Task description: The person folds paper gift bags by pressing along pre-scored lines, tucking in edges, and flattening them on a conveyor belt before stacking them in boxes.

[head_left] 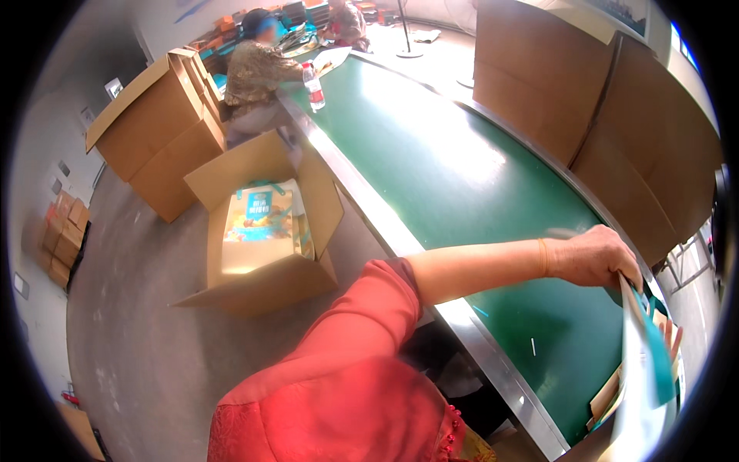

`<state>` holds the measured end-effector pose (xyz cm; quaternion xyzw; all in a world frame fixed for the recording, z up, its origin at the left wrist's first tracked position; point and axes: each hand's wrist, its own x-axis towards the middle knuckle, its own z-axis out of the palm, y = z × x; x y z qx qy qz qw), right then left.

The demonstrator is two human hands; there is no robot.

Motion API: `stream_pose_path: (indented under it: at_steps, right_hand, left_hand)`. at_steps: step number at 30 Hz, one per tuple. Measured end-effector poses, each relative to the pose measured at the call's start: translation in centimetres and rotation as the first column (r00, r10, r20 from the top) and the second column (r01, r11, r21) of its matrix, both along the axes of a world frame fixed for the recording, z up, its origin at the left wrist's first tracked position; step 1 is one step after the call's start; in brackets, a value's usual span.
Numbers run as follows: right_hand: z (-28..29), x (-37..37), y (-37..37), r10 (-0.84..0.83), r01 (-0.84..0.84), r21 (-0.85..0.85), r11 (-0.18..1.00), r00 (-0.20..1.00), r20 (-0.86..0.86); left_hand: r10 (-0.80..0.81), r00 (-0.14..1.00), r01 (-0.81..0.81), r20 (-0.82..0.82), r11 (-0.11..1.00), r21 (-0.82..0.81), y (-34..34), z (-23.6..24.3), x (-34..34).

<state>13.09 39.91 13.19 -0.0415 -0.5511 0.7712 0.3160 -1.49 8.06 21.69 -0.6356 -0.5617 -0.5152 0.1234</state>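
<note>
My left arm, in a red sleeve, reaches across the green belt to the right. My left hand [596, 256] is closed on the top edge of a pale paper bag [635, 369] with a teal strip, held upright at the belt's far right and blurred by motion. Behind the bag, only the fingers of my right hand [672, 340] show, stretched out and apart; the palm is hidden. Beside the bag, tan paper pieces [606, 396] lie on the belt.
An open carton [265, 281] with printed bags [260, 215] stands left of the green belt [431, 177]. Tall cartons [165, 131] stand behind it, and large cardboard boxes [554, 77] line the right. A water bottle [313, 88] stands by a seated co-worker [258, 77]; another person sits farther back.
</note>
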Motion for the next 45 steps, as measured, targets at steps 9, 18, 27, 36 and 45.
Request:
stream_pose_path:
  at_steps: [9, 18, 27, 36, 45]
  right_hand:
    - [-9.1, 3.8, -5.8, 0.161, -0.131, -0.181, 0.975, 0.974, 0.157]
    - [-12.4, 7.1, -7.1, 0.224, -0.161, -0.256, 0.953, 0.944, 0.240]
    - [-11.4, 6.1, -7.1, 0.260, -0.202, -0.245, 0.948, 0.937, 0.233]
    - [-12.4, 6.4, -8.2, 0.314, -0.250, -0.262, 0.932, 0.919, 0.239]
    - [-5.0, 1.1, -9.9, 0.502, -0.498, -0.072, 0.864, 0.863, 0.061]
  left_hand:
    - [0.068, 0.967, -0.206, -0.244, 0.774, -0.599, -2.9, -13.1, -4.8]
    - [-0.030, 0.994, -0.054, -0.109, 0.724, -0.688, -5.1, -14.8, -5.1]
    - [0.098, 0.791, 0.333, 0.604, 0.760, -0.558, -7.1, -14.6, -4.3]
    - [0.051, 0.992, 0.025, 0.117, 0.818, -0.575, -7.9, -16.9, -2.6]
    - [0.300, 0.948, -0.279, -0.102, 0.639, -0.717, -6.3, -15.2, 1.4]
